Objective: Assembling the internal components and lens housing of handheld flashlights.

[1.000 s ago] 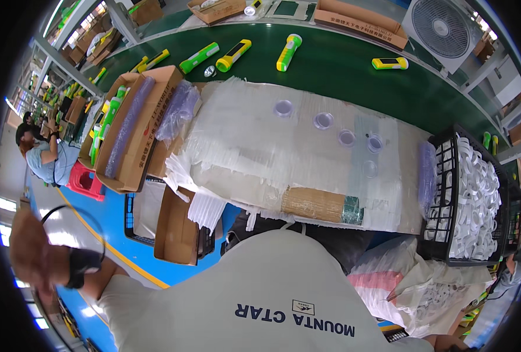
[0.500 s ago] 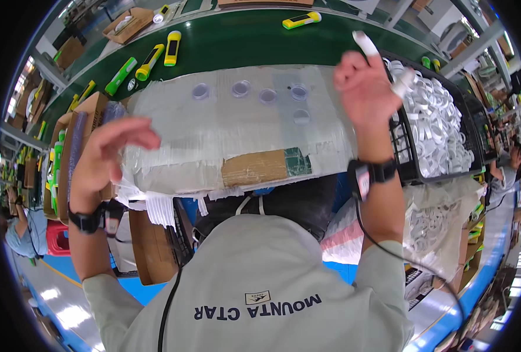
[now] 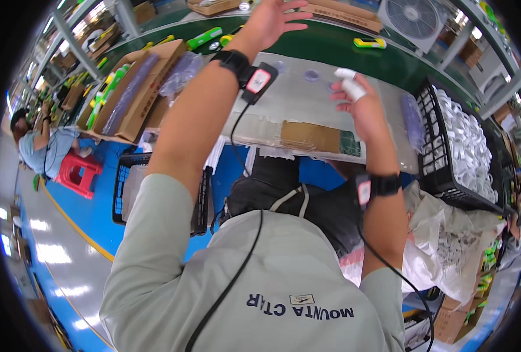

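Note:
My left hand is stretched far forward over the green work surface, fingers spread with nothing in them. Closest to it lie a yellow flashlight and a green flashlight. Above the plastic-covered board, my right hand hovers with its fingers loosely apart and nothing seen in them. White wraps cover two of its digits. A clear round lens rests on the board near this hand. My left forearm and right fingers hide part of the lens row.
A black crate of white rings stands to the right, with purplish bubble wrap beside it. Another yellow flashlight lies at the back. Left are a cardboard box, a red stool and a seated person.
My left hand has swung forward and right, from the board's left edge to beyond its far side. My right hand has come nearer, over the board. The whole view has shifted.

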Motion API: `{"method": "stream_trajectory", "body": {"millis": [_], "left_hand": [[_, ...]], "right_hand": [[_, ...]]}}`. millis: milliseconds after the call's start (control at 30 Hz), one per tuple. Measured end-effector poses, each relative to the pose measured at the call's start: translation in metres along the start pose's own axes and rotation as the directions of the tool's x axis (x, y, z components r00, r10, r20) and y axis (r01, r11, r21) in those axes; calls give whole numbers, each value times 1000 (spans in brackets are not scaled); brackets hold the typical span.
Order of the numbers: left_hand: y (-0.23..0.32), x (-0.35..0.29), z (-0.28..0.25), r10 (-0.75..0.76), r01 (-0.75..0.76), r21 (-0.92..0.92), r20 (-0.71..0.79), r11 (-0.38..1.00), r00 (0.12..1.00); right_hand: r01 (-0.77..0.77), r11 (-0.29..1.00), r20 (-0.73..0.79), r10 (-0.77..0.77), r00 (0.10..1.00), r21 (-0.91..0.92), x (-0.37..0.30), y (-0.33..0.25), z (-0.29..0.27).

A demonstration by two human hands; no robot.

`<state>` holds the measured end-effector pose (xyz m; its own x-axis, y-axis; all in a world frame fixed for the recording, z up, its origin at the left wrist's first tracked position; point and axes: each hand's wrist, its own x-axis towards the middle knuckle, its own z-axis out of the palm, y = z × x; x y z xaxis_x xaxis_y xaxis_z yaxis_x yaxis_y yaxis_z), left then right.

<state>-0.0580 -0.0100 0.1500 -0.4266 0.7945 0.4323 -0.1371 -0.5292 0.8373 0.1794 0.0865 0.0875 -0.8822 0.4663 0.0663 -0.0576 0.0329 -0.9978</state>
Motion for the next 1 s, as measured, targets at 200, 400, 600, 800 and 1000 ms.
{"method": "stream_trajectory", "body": {"millis": [200,400,600,800,1000], "left_hand": [[28,-11,-31,34,-46,-54,-206,997,978],[61,-44,-60,169,-184,16,-481,983,860],[64,-57,-85,227,-310,-52,-568,949,791],[6,-59,-71,107,-374,-235,-705,897,701],[-46,-53,-21,114,-584,-570,-652,578,749]], "right_hand": [[819,460,675,-486,556,-343,-122,0,86],[900,424,874,-395,284,-100,-170,-2,69],[959,282,727,-664,175,27,-193,-48,74],[966,207,666,-744,52,156,-206,-102,150],[685,654,869,-490,61,321,-175,-33,182]]}}
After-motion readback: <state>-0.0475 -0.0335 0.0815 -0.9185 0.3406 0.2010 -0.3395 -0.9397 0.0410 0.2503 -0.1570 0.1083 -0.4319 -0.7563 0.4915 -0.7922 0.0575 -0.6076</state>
